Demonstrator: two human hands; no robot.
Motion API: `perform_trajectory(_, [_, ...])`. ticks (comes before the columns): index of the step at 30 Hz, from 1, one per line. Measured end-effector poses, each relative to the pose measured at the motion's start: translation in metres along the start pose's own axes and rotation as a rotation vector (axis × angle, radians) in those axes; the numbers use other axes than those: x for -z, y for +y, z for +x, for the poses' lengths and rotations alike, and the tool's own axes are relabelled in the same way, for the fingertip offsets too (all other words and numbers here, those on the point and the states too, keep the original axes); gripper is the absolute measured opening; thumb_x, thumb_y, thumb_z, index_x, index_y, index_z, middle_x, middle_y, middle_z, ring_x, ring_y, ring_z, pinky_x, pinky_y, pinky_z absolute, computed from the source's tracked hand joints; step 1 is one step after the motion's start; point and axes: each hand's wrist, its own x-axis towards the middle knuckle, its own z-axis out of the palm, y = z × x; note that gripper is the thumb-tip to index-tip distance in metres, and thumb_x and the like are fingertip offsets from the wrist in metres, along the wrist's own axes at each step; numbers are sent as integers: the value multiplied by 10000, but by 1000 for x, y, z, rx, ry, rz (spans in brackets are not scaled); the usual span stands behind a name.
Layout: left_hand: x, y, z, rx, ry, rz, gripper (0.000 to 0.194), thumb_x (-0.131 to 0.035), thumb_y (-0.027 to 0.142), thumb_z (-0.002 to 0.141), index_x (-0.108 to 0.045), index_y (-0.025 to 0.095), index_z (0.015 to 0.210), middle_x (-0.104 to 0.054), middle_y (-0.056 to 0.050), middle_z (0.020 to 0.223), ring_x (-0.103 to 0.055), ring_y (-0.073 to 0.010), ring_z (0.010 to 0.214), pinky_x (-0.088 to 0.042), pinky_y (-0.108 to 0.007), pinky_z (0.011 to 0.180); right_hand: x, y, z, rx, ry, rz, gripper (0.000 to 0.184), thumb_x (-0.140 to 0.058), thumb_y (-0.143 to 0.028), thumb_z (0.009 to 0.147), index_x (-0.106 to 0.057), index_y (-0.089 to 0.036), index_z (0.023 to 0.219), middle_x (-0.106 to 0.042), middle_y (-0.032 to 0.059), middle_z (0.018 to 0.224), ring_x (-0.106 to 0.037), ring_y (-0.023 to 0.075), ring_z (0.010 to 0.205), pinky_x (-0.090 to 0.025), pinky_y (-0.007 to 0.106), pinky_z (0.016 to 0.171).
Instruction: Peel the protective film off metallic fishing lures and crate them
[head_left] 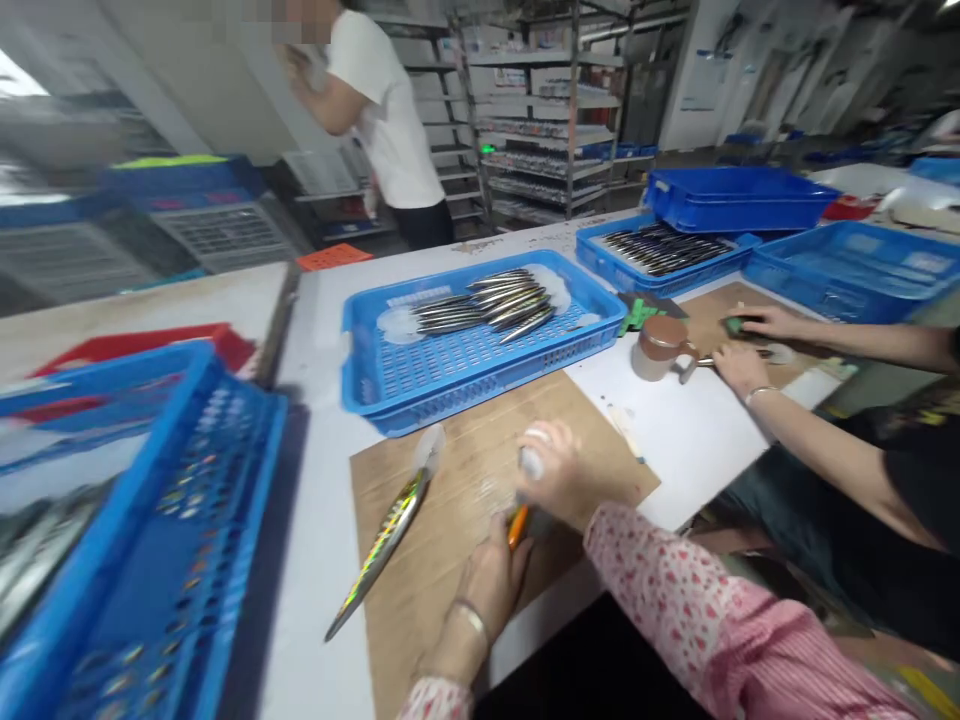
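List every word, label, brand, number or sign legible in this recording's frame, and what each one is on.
None: no text can be read.
Red marks on the blue bin at far left: too blurred to tell whether they are writing.
Bluish patch on the pale wall: too small and blurred.
Fishing lure on the cardboard: patterned, no lettering visible.

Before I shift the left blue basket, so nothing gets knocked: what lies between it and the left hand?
The head view shows a shiny fish-shaped piece, partly on brown cardboard, partly on white tabletop.
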Motion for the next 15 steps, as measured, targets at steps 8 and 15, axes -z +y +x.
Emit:
perform_trajectory(8, [-15,3,-31,-6,221,-412,430,-556,312,834,-488,193,1242,-623,-91,1082,-573,-237,992,-449,-363,891,13,101,33,-166,94,-74,464,-463,-573,732,-642,-210,960,-619,144,992,-515,331,1036,-346,479,963])
perform_trajectory(15, [77,32,-61,-155,262,-1112,434,-421,408,855,-493,219,1239,-520,0,809,-489,-89,590,-395,-174,478,7,155,-1,-188,-273,-310,541,-400,-718,712,-659,-371,1037,-564,228,1087,-470,395,1103,-323,529,930])
